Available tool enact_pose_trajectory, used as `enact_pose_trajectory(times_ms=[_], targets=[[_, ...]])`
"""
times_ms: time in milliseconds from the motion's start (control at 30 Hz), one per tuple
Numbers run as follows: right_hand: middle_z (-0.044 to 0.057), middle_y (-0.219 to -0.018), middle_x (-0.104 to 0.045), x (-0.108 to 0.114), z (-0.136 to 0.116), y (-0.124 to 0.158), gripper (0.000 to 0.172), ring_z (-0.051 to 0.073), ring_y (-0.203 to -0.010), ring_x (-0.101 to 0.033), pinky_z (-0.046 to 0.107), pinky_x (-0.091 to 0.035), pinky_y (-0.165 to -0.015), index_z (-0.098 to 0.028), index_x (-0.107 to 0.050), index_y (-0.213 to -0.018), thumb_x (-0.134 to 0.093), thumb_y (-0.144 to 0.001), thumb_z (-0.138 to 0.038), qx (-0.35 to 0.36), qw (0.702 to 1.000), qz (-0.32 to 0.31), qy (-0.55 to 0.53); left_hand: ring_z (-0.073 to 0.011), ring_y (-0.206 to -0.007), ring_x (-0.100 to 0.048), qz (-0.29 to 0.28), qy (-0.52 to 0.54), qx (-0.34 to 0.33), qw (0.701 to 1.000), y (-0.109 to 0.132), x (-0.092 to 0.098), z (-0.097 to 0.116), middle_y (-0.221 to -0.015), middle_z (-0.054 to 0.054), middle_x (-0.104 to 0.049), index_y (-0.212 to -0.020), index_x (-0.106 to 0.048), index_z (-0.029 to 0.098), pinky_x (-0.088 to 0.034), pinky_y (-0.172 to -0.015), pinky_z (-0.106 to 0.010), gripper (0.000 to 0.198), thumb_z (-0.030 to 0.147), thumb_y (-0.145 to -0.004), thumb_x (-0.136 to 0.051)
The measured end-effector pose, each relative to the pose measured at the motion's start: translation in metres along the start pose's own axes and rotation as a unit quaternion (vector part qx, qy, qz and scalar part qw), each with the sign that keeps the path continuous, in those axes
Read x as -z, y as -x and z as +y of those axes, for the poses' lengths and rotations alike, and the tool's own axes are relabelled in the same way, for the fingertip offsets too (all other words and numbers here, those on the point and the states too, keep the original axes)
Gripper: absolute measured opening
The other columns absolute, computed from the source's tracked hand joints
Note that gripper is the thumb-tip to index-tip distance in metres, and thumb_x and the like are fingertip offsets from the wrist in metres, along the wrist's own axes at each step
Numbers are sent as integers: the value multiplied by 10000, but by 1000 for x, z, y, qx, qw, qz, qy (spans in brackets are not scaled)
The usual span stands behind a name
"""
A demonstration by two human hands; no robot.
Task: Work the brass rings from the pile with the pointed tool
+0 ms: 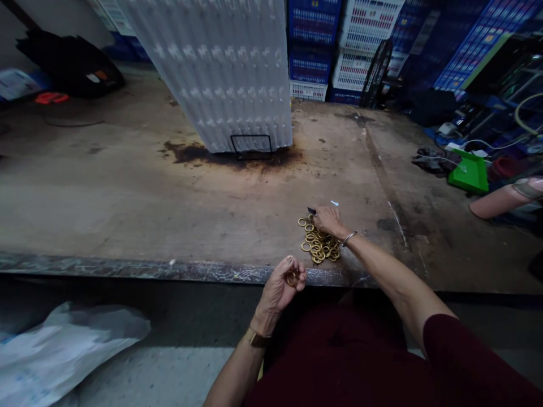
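Note:
My left hand (285, 282) is just in front of the table's front edge, its fingers curled round a few brass rings (292, 277). A loose pile of several brass rings (321, 247) lies on the wooden table near that edge. My right hand (328, 219) reaches over the back of the pile, fingers closed, with a small dark piece (311, 211) at its fingertips. Whether that piece is gripped or lies just under the fingers is hard to see. A small pale item (335, 203) rests on the table just beyond this hand.
On the table (127, 209) stand a tall translucent ribbed panel (237, 73) and a black wire stand (251, 135). To the right are a green tray (469, 171) and a pink cylinder (500, 200). Crates (316, 62) are stacked behind; a plastic bag (68, 350) lies lower left.

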State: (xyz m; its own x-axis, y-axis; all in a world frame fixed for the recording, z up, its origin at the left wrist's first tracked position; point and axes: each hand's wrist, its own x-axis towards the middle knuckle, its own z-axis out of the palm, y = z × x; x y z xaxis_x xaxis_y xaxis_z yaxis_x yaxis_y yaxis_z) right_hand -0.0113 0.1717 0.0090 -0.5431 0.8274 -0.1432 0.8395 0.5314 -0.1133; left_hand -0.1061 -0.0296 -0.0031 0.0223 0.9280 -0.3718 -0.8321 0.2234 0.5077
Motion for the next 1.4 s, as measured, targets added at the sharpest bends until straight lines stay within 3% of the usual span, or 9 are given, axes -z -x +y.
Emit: enact_pose_trajectory(times_ms=[167, 300, 400, 567, 700, 867, 967, 1133, 1400], targets=[[99, -950, -691, 4, 8, 27, 277, 199, -852, -620, 251, -371, -687, -185, -585, -1089, -452, -859, -264, 36, 996, 62, -52, -64, -480, -468, 36, -49, -8, 998, -6, -4, -6, -607, 50, -512, -830, -497, 183, -308, -392, -146, 404, 403, -631, -770], [57, -835, -665, -6, 9, 78, 176, 146, -723, -576, 225, -359, -651, -179, -594, -949, -476, -821, -202, 125, 975, 107, -148, -48, -405, -398, 71, -127, -73, 987, -14, -8, -19, -584, 68, -525, -974, -503, 190, -281, -353, -145, 506, 517, -657, -725], [42, -811, -652, -16, 6, 114, 153, 136, -715, -569, 219, -374, -665, -183, -586, -913, -475, -809, -172, 148, 960, 116, -208, -32, -376, -355, 63, -178, -78, 979, -17, -11, -30, -558, 79, -498, -946, -527, 175, -271, -348, -144, 496, 550, -672, -701], [17, -747, -621, -23, 4, 136, 130, 119, -651, -534, 215, -389, -643, -189, -585, -843, -468, -836, -245, 102, 939, 115, -308, -21, -370, -307, 63, -236, -67, 967, -17, -15, -41, -529, 84, -437, -794, -556, 165, -242, -362, -151, 399, 531, -696, -682], [-12, -690, -567, -24, 5, 139, 181, 110, -630, -494, 214, -395, -625, -187, -571, -781, -472, -833, -329, 52, 903, 103, -414, -59, -451, -380, 80, -320, -158, 931, -14, -19, -45, -553, 59, -478, -802, -629, 169, -320, -447, -180, 271, 431, -738, -661], [-24, -607, -533, -25, 10, 146, 268, 107, -591, -479, 220, -393, -598, -178, -564, -710, -464, -824, -399, 2, 858, 23, -513, -120, -632, -523, 51, -398, -247, 882, -12, -24, -53, -689, 2, -620, -806, -685, 186, -424, -645, -225, 143, 313, -752, -646], [-32, -574, -517, -28, 14, 149, 275, 98, -552, -452, 221, -382, -582, -177, -548, -661, -497, -788, -415, -21, 843, 9, -537, -96, -547, -471, 42, -399, -205, 893, -10, -27, -57, -621, 17, -570, -798, -662, 180, -390, -551, -206, 185, 359, -762, -641], [-32, -609, -521, -35, 20, 153, 227, 98, -579, -449, 222, -373, -587, -176, -561, -671, -537, -728, -394, -37, 843, 60, -534, -35, -379, -295, 11, -340, -68, 938, -9, -34, -60, -516, 70, -421, -731, -539, 176, -211, -377, -173, 341, 507, -775, -608], [-19, -589, -575, -34, 30, 160, 209, 103, -565, -500, 217, -402, -583, -175, -573, -653, -478, -778, -312, -20, 816, 65, -574, -9, -402, -315, -15, -234, -18, 972, -9, -44, -65, -605, 64, -490, -782, -519, 165, -231, -387, -144, 382, 475, -685, -719]])
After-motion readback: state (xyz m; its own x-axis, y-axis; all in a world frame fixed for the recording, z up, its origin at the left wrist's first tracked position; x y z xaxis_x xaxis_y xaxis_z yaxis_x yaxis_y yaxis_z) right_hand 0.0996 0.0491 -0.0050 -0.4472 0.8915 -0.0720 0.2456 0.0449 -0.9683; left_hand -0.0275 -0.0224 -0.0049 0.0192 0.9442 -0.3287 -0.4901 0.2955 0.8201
